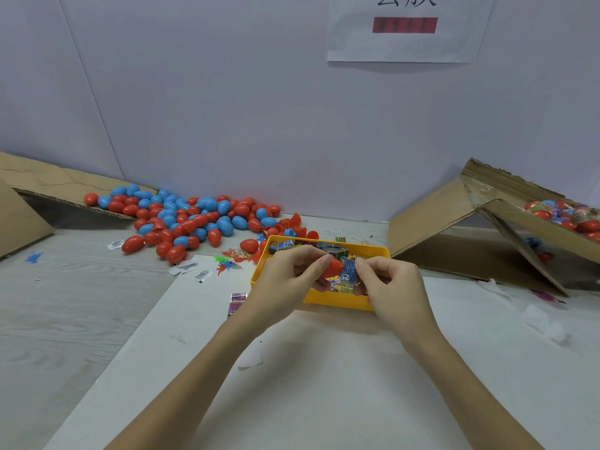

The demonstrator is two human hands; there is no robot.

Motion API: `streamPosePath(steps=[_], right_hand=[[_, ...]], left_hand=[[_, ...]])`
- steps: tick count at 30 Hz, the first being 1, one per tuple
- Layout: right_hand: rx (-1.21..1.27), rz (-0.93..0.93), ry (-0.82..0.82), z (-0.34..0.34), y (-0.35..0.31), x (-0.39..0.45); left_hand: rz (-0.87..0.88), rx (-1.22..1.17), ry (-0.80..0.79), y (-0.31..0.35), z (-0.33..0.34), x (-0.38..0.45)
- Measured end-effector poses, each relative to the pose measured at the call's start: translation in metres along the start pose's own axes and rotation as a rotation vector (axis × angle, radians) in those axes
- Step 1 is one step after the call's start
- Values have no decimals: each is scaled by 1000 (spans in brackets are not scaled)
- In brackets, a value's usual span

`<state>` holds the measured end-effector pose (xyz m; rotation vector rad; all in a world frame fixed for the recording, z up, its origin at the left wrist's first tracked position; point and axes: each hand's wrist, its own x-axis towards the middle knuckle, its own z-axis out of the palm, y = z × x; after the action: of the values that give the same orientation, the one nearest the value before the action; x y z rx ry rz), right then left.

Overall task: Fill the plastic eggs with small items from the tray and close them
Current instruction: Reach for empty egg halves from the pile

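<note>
Over yellow tray (337, 303): left hand (289, 280) fingers grip red egg half (332, 267), open end apparently facing right; right hand (389, 280) fingers pinch blue packet (350, 271) touching it, nearer for insertion.

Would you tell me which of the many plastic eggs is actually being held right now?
The red egg half over the yellow tray, gripped by the left hand; the rest lie loose on the table or in the box.

Eggs (181, 219): red and blue, plain. Egg half (333, 267): red. Tray (328, 298): yellow. Packet (349, 274): blue with multicoloured print. Boxes (431, 219): brown cardboard. Bench (65, 303): pale grey woodgrain. Sheet (308, 384): white. Wall sign (404, 26): white, red bar.
</note>
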<state>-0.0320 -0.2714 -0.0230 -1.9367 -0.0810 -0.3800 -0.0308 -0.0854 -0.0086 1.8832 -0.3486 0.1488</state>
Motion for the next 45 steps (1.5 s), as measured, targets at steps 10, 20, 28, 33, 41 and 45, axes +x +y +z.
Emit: streamPosePath(steps=[10, 20, 28, 33, 41, 45], right_hand=[[85, -28, -83, 3, -3, -4], [306, -35, -58, 3, -6, -4], [294, -73, -32, 3, -9, -7], [278, -87, -1, 4, -12, -9], [269, -70, -35, 3, -15, -11], [295, -46, -44, 5, -16, -12]], left_hand=[[-39, -88, -16, 1, 2, -1], [-98, -254, -110, 6, -5, -1], [-94, -239, -58, 2, -4, 2], [-109, -246, -54, 3, -5, 2], [-77, -245, -35, 1, -5, 2], [-13, -240, -4, 0, -4, 1]])
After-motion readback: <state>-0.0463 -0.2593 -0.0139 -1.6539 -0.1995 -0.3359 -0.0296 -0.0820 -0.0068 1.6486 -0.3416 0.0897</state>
